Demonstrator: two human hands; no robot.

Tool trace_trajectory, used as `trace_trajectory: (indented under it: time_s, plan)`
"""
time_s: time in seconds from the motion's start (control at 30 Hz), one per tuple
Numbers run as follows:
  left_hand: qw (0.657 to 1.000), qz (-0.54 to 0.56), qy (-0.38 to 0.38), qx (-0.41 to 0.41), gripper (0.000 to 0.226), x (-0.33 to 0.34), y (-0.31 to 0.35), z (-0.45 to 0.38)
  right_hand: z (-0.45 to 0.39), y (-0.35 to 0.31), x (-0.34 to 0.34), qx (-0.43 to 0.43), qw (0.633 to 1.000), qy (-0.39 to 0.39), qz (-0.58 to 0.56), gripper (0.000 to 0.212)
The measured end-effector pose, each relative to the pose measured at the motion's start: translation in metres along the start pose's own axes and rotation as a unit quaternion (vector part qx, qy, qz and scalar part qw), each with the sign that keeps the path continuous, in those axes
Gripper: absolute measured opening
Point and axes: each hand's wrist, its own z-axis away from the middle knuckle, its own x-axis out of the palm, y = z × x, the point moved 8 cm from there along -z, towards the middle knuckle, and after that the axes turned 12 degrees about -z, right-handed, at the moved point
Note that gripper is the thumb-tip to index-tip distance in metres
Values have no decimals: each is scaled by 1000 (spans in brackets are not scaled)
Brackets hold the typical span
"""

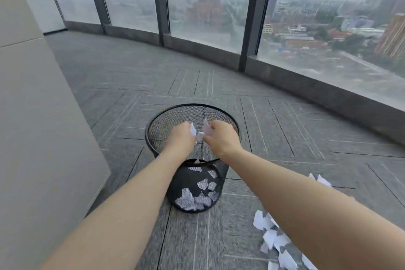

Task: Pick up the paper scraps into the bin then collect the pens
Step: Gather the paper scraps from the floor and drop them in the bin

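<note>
No legible text, labels, brands, numbers or signs anywhere; paper scraps [276,242] on the floor too blurred to read.

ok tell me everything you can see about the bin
The bin is a round black wire-mesh wastebasket, wider at its rim than at its base. It stands upright on the grey carpet tiles, apart from the windows. White paper scraps lie in its bottom, showing through the mesh. The left hand and right hand are over its open top, holding more scraps; whether they touch the rim is unclear.
</note>
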Motion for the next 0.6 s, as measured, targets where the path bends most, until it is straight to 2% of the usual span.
trace_trajectory:
  time_s: [0.03,0.13,0.2,0.3,0.4,0.47,0.6]
  plan:
    - [1000,-16,-25,-2,32,7,-1,-2,-1,2,2,3,1000,-2,6,19]
    - [997,-57,-58,4,46,17,-8,-7,-2,9,7,15,998,-30,60,44]
    - [998,-52,-21,8,32,10,-12,-5,1,8,8,-7,993,-61,103,41]
    - [999,-24,31,24,12,-12,-1,10,18,-3,-11,-51,987,-110,108,27]
    - [996,26,26,82,14,-24,48,36,40,-12,-53,-44,984,-136,108,22]
    - [989,37,16,142,15,-16,96,51,46,1,-87,-26,985,-127,116,22]
    - [971,60,-8,233,17,44,179,71,64,84,-147,24,990,-76,119,24]
